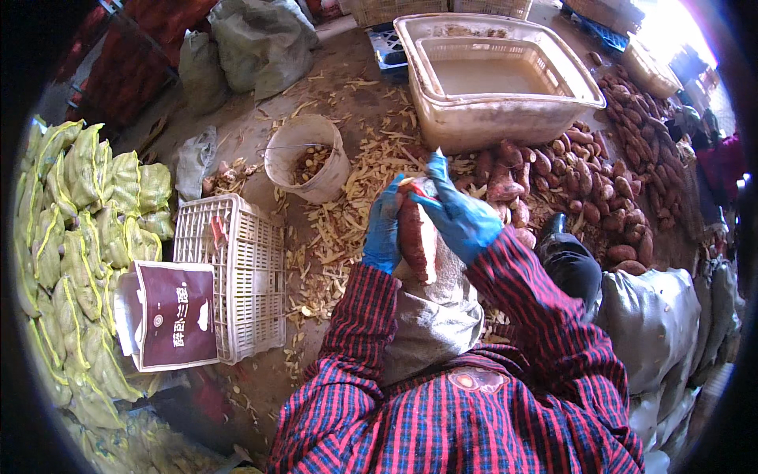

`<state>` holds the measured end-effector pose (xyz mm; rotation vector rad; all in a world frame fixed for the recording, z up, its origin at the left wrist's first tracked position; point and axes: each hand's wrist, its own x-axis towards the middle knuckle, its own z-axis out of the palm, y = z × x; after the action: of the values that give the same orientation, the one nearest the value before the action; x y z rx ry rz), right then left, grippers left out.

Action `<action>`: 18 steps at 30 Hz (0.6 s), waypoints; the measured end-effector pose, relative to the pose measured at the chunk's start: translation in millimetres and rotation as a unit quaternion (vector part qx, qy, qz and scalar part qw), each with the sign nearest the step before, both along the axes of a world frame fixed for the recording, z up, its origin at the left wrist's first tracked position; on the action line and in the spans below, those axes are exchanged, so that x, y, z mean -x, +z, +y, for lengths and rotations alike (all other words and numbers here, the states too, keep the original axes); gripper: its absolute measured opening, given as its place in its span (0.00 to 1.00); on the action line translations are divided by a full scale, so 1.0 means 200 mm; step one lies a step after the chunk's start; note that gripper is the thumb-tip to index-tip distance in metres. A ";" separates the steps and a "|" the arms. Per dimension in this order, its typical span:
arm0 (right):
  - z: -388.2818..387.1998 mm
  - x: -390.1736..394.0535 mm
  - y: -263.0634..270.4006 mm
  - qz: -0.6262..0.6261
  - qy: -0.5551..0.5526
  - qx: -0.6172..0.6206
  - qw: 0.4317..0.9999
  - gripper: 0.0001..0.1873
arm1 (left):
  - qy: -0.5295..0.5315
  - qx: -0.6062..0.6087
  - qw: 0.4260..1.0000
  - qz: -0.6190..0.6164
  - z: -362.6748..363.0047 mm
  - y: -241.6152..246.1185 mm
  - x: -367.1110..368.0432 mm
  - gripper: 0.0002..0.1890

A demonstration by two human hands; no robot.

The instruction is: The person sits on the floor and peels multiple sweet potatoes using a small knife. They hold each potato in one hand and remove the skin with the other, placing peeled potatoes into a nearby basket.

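My left hand (pixel 384 226), in a blue glove, grips a large red-skinned sweet potato (pixel 413 234) from its left side and near its top. A strip of pale flesh shows down the root's right side. In my right hand (pixel 459 207), also blue-gloved, is a red-handled tool (pixel 417 191), probably a peeler, against the sweet potato's upper end; the fingers hide most of it. Below the root, a pale woven sack (pixel 438 320) covers my lap. Peeled strips (pixel 343 237) lie thickly on the floor ahead and to the left.
A large white tub (pixel 503 118) with a crate in murky water stands ahead. Sweet potatoes (pixel 586 178) are heaped at right. To the left are a bucket (pixel 308 157), an upturned-looking plastic crate (pixel 254 284), a paper bag (pixel 177 320) and filled mesh sacks (pixel 77 255).
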<state>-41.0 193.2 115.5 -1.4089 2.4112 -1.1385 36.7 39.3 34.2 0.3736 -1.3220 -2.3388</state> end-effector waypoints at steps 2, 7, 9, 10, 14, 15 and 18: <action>-0.11 0.04 -0.05 0.073 0.033 0.018 0.997 0.33 | 0.029 0.150 0.988 0.019 0.01 -0.02 0.01 0.28; 0.16 -0.35 -0.29 -0.013 -0.046 -0.269 0.962 0.37 | 0.055 -0.048 0.994 -0.087 -0.01 -0.06 0.00 0.24; 0.31 -0.46 -0.25 0.114 0.012 -0.054 0.992 0.38 | 0.031 -0.177 0.983 -0.018 -0.02 -0.04 -0.04 0.25; 0.35 -0.48 -0.19 0.183 0.045 -0.032 0.982 0.38 | 0.043 -0.162 0.985 -0.047 -0.04 -0.03 -0.05 0.26; 0.09 -0.20 0.09 0.022 -0.033 -0.136 0.990 0.35 | -0.015 -0.128 0.991 -0.035 -0.04 0.00 -0.09 0.31; -0.02 -0.10 0.12 0.055 -0.018 -0.041 0.997 0.35 | -0.026 -0.113 0.993 -0.016 -0.04 0.00 -0.08 0.30; -0.16 -0.03 0.04 0.146 0.037 -0.037 0.988 0.33 | 0.082 0.002 0.994 -0.065 0.02 -0.03 -0.08 0.24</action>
<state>-34.3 161.3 122.8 -1.7310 2.5313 -0.8679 51.8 42.5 29.0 0.6195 -1.3014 -2.2074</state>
